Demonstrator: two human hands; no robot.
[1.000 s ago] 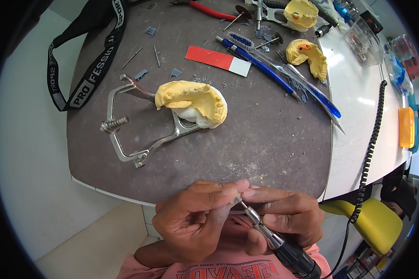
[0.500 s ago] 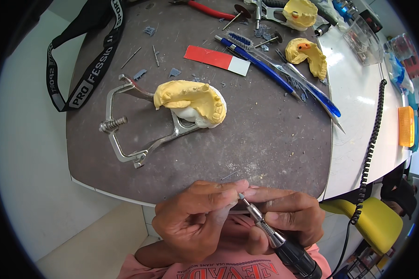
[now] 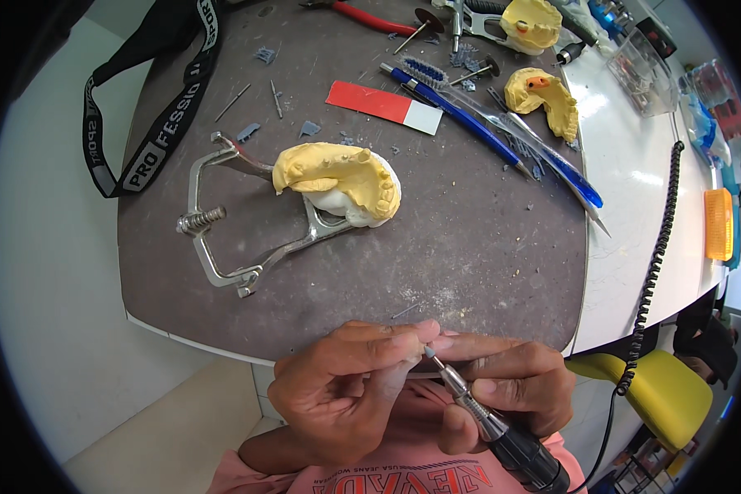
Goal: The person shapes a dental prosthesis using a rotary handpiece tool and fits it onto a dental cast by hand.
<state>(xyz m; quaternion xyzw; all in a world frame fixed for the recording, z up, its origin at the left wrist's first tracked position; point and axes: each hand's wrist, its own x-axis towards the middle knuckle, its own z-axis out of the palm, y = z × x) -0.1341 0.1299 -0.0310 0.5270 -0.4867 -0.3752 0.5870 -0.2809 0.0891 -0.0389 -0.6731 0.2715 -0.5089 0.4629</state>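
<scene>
Close to the table's front edge, my right hand (image 3: 510, 383) is closed around a rotary handpiece (image 3: 484, 416), silver at the front and black at the back. Its small grey tip (image 3: 429, 352) points up and left, at the fingertips of my left hand (image 3: 346, 379). Those fingers are pinched together around something too small and hidden to name. The fingertips of both hands meet, and pale dust coats the left ones. Beyond the hands, a yellow dental model (image 3: 337, 169) on white plaster sits in a metal articulator frame (image 3: 214, 276) on the grey work surface.
A thin bur (image 3: 405, 311) and whitish dust lie just past my hands. Farther off are a red and white strip (image 3: 379, 105), a blue pen (image 3: 469, 119), a second yellow model (image 3: 543, 99) and red-handled pliers (image 3: 370, 16). A coiled black cord (image 3: 654, 263) hangs at right.
The handpiece tip has shifted very slightly beside the left fingertips, and more of the grey tip shows. Both hands keep nearly the same place; the things on the table have not moved.
</scene>
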